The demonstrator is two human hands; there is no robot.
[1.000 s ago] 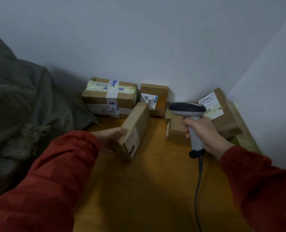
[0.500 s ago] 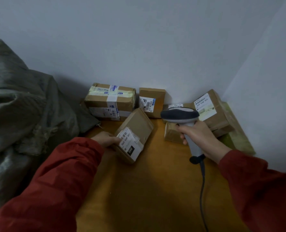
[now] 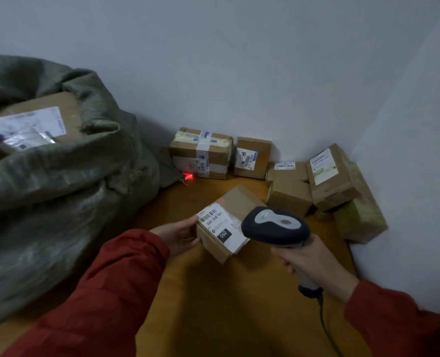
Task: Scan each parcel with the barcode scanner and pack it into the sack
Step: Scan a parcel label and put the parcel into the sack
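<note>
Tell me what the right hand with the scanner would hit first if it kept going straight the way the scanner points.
Most likely the held parcel in the left hand: the scanner in the right hand aims at its label, close by. Depth is hard to judge.

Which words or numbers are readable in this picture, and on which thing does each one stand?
"060-068-A0", last characters unclear: white label on the parcel in the left hand.
"060": black patch on that label.
Labels on the parcels by the wall, and on the parcel in the sack: too small or blurred.
Scanner in the right hand: no readable text.
</note>
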